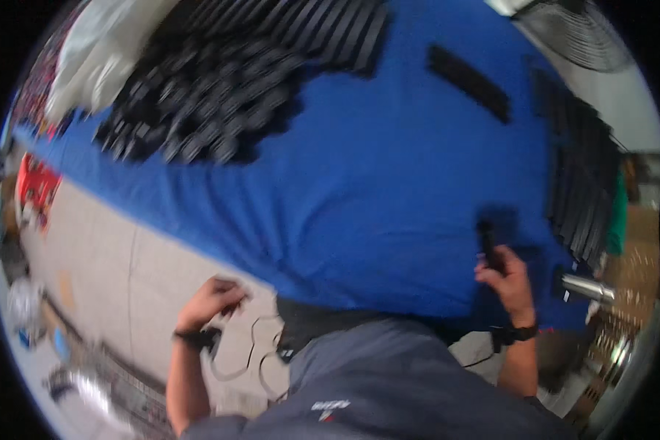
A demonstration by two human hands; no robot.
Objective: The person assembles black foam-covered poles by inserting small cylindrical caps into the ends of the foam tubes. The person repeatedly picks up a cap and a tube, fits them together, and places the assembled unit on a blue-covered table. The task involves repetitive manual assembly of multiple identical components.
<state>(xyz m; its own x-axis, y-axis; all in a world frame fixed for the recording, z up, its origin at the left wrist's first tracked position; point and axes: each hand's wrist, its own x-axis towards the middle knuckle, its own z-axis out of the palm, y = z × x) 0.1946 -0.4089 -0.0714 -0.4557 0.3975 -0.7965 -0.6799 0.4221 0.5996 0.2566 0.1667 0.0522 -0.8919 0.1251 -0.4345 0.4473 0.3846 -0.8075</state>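
blue cloth [359, 191] covers the table and fills most of the view, blurred by head motion. on its far left lies a wide heap of small black parts [198, 103], with a pale bag or sheet [103, 51] beyond it; far and slightly right of centre a long black strip [468, 82] lies alone, and down the right side runs a row of black strips [579, 176] set side by side. a shiny metal cylinder [585, 287] sits near the right edge, just right of the right hand.

the right hand [507, 282] is closed around a slim black bar [488, 246], holding it upright over the near right part of the cloth, close to the row. the left hand [211, 299] hangs off the near left edge of the table, above the grey floor [125, 257]; its fingers are curled, but whether they pinch anything cannot be told through the blur.

by the look of it, the step in hand is handling one bar from or for the right-hand row. the next move would call for steadying the bar and lining it up parallel with its neighbours.
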